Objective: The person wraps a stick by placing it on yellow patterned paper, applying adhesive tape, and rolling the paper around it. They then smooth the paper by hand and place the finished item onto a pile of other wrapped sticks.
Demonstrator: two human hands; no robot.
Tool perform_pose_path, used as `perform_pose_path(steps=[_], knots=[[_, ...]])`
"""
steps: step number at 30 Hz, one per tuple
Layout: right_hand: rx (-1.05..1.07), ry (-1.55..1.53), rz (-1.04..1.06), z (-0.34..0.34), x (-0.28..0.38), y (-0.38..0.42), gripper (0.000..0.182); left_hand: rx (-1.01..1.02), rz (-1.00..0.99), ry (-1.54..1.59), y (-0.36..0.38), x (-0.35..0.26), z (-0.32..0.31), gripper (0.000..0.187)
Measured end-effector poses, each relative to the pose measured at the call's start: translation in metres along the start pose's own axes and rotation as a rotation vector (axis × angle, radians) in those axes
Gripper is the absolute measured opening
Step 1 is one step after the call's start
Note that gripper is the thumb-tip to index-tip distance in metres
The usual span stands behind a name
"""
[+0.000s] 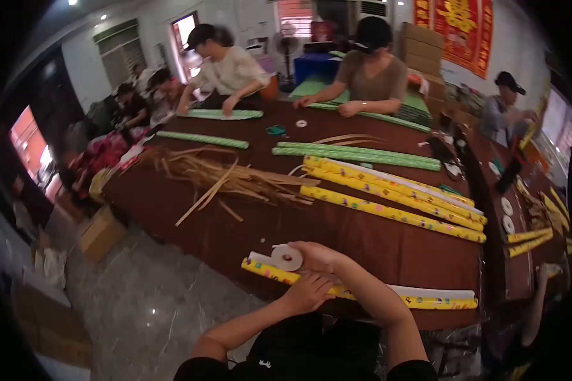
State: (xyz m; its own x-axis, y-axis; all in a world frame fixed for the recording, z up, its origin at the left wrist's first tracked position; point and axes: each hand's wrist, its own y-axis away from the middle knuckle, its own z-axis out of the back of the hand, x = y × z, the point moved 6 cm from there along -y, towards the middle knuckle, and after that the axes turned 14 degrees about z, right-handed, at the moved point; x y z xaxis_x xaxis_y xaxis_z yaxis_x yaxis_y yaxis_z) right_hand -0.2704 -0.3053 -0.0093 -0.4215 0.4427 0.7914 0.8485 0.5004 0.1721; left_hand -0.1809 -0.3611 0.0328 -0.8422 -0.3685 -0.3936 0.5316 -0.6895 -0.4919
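A yellow patterned roll (435, 300) with a white edge lies along the near side of the brown table, in front of my body. My left hand (309, 292) rests on this roll with its fingers closed round it. Just above, my right hand (316, 256) holds a roll of white tape (286, 258) over the left part of the yellow roll. The fingers of my right hand are partly hidden behind the tape.
Several yellow rolls (394, 213) and green rolls (356, 155) lie across the brown table (235, 244). Brown strips (235, 181) are heaped at left. People stand across the table, and a co-worker's arm (539, 305) shows at right. A cardboard box (102, 233) is on the floor.
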Motion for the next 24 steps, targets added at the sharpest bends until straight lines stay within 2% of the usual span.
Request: perform_pose_path(steps=[3,5,9,10,11,15,18,20,21,22,24], knots=[[-0.028,-0.006,-0.044,-0.022,0.014,0.014,0.05,-0.029,-0.038,0.014,0.004,-0.004,0.001,0.032],[0.008,-0.075,0.006,-0.009,0.0,0.006,0.049,0.083,0.02,0.003,0.009,0.0,-0.01,0.038],[0.008,-0.08,0.094,-0.024,0.008,0.011,0.035,0.024,0.075,-0.072,0.015,-0.004,-0.008,0.038],[0.019,-0.086,0.096,-0.026,0.01,0.012,0.032,-0.043,0.043,-0.125,0.016,-0.008,-0.003,0.038],[-0.006,-0.035,0.074,-0.026,0.011,0.013,0.025,-0.027,0.056,-0.121,0.017,-0.007,-0.002,0.038],[-0.008,-0.041,0.108,-0.019,0.005,0.009,0.022,-0.08,0.063,0.043,0.023,-0.004,0.022,0.033],[0.062,0.063,0.098,-0.018,0.0,0.006,0.021,-0.496,0.369,0.0,0.045,0.024,0.062,0.033],[0.157,0.373,0.315,-0.036,0.015,0.011,0.02,-0.687,0.688,0.186,0.058,0.056,0.083,0.028],[0.181,0.52,0.369,-0.037,0.016,0.009,0.023,-0.746,0.755,0.146,0.056,0.064,0.094,0.021],[0.168,0.505,0.38,-0.036,0.015,0.009,0.023,-0.725,0.747,0.142,0.059,0.068,0.1,0.021],[0.215,0.843,0.48,-0.042,0.016,0.012,0.029,-0.462,0.944,0.462,0.065,0.091,0.092,0.018]])
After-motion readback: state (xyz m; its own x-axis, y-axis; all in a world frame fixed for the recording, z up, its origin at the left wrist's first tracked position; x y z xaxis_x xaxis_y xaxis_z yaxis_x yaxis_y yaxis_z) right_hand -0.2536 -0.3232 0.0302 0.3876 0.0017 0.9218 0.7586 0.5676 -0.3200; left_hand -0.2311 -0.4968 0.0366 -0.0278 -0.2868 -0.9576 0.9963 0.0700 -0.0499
